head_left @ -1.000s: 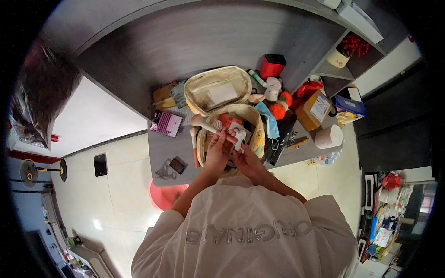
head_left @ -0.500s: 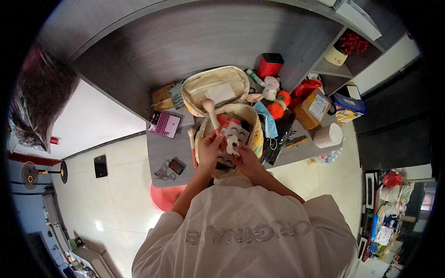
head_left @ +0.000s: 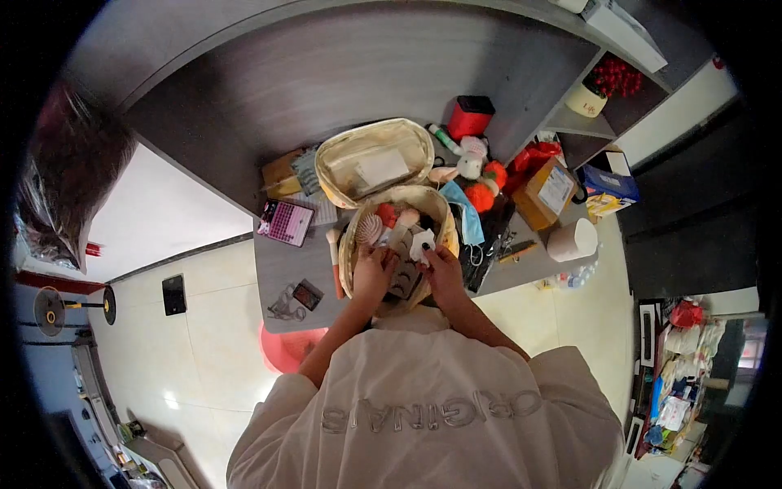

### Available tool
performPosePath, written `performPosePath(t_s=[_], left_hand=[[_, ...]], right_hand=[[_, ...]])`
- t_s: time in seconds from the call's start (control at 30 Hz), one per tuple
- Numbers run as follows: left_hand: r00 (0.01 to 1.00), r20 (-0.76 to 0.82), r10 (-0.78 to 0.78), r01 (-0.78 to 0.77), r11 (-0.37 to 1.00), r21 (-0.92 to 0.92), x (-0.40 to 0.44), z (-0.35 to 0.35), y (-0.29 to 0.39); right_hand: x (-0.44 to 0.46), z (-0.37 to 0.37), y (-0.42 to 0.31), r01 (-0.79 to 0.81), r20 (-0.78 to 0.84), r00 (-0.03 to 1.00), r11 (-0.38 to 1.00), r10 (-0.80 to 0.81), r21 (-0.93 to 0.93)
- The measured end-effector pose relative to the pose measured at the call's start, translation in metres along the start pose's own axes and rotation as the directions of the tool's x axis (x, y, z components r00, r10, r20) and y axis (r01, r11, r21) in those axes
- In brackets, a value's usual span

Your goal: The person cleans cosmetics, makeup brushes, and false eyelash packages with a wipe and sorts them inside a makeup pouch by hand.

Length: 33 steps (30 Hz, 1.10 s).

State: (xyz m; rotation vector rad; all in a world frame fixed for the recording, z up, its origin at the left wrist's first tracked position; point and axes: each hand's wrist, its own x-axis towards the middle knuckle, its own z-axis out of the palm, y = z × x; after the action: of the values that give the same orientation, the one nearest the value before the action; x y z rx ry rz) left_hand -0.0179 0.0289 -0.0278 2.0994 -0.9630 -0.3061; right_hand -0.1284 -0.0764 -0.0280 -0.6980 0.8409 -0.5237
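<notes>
A cream cosmetic bag [head_left: 346, 262] sits on the desk with its lid [head_left: 320, 167] folded back. My left hand [head_left: 373, 275] is inside the bag's near left side, fingers closed around what looks like the handle of a makeup brush [head_left: 408, 218], its fluffy head lying among the contents. Pinched in my right hand [head_left: 444, 273] is a small white object [head_left: 421, 242] whose kind I cannot make out. Between the hands lies a tray of false eyelashes [head_left: 404, 279]. A ribbed pink shell-shaped item [head_left: 370, 229] rests left of the brush.
Left of the bag are another makeup brush [head_left: 334, 253], a pink palette [head_left: 286, 223] and a small dark compact [head_left: 307, 295]. To the right lie a blue face mask [head_left: 463, 213], a cardboard box [head_left: 543, 193], a white paper roll [head_left: 573, 240] and a plush toy [head_left: 471, 160].
The makeup brush, upright above the bag before, has been lowered among the contents. The right hand has shifted slightly right with the white object. The shell-shaped item and eyelash tray show more fully.
</notes>
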Motion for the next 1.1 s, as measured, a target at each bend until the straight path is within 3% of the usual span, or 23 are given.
performPosePath(t_s=[0.37, 0.47, 0.63, 0.77, 0.87, 0.97, 1.1], left_hand=[[0.977, 0.21, -0.038, -0.011, 0.973, 0.229, -0.004, -0.008, 0.021], [0.979, 0.203, -0.036, -0.022, 0.961, 0.275, -0.005, -0.01, 0.023], [0.995, -0.086, 0.043, -0.047, 0.998, -0.044, -0.002, -0.017, 0.01], [0.925, -0.359, -0.122, 0.021, 0.962, -0.273, 0.001, -0.021, -0.025], [0.846, -0.451, -0.284, 0.243, 0.959, -0.147, 0.005, -0.041, -0.044], [0.886, -0.374, -0.274, 0.358, 0.917, 0.175, -0.003, -0.034, -0.091], [0.865, -0.195, -0.462, 0.497, 0.841, 0.214, -0.004, -0.024, -0.11]], right_hand=[[0.001, -0.007, 0.002, 0.066, 0.068, 0.996, 0.983, -0.055, -0.172], [0.004, -0.01, 0.006, 0.088, 0.079, 0.994, 0.968, -0.071, -0.234], [-0.003, -0.004, 0.001, 0.18, 0.126, 0.982, 0.915, -0.143, -0.36], [-0.009, 0.005, -0.004, 0.22, 0.161, 0.972, 0.894, -0.169, -0.39], [-0.003, 0.002, 0.002, 0.238, 0.171, 0.969, 0.868, -0.179, -0.435], [-0.009, 0.012, -0.006, 0.24, 0.186, 0.968, 0.836, -0.169, -0.493], [-0.003, 0.007, -0.002, 0.252, 0.205, 0.964, 0.835, -0.171, -0.489]])
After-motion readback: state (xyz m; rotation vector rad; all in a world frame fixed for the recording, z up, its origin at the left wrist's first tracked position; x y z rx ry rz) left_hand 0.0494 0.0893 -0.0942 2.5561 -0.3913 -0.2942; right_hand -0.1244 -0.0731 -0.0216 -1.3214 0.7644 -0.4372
